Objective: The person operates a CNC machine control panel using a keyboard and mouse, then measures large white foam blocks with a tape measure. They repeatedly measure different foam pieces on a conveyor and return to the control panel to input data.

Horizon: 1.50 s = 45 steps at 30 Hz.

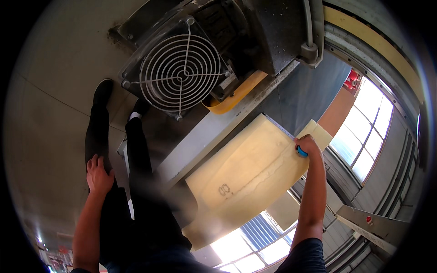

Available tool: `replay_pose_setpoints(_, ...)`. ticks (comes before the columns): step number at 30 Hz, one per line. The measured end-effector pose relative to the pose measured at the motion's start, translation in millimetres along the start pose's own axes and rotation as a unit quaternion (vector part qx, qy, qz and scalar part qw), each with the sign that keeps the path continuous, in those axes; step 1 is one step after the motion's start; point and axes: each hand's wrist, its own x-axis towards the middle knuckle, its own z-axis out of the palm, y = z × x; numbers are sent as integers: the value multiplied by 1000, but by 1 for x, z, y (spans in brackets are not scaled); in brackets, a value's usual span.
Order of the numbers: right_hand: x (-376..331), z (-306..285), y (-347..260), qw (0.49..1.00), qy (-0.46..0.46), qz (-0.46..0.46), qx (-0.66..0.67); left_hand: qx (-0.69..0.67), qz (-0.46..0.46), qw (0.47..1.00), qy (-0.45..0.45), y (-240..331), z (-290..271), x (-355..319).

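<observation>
My right hand is closed around a blue tape measure at the right end of a large pale-yellow sheet. The thin pale blade of the tape runs along the sheet's far right edge, from my hand to the upper corner. A faint line and a handwritten dark mark show on the sheet's face. Beyond my hand, a smaller pale-yellow piece sticks out. My left hand holds nothing and lies on my dark-trousered thigh with its fingers apart.
A fan with a round wire guard stands ahead of my legs, next to dark machinery. A yellow curved guard and a long grey-white beam lie between it and the sheet. Windows are at the right.
</observation>
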Motion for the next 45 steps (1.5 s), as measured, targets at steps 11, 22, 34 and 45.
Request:
replay_pose_setpoints(11, 6, 5, 5, 1000, 18, -10, -3, 4, -6, 1000, -14, 2, -3, 0)
replay_pose_setpoints(22, -11, 34, 29, 989, 146, -16, -7, 40, 20, 999, -21, -12, -32, 5)
replay_pose_setpoints(34, -277, 139, 7, 967, 156, 61, 194, 55, -76, 995, -46, -175, -41, -29)
replay_pose_setpoints(45, -482, 330, -62, 971, 53, -68, 222, 120, -98, 987, -45, -360, 37, -117)
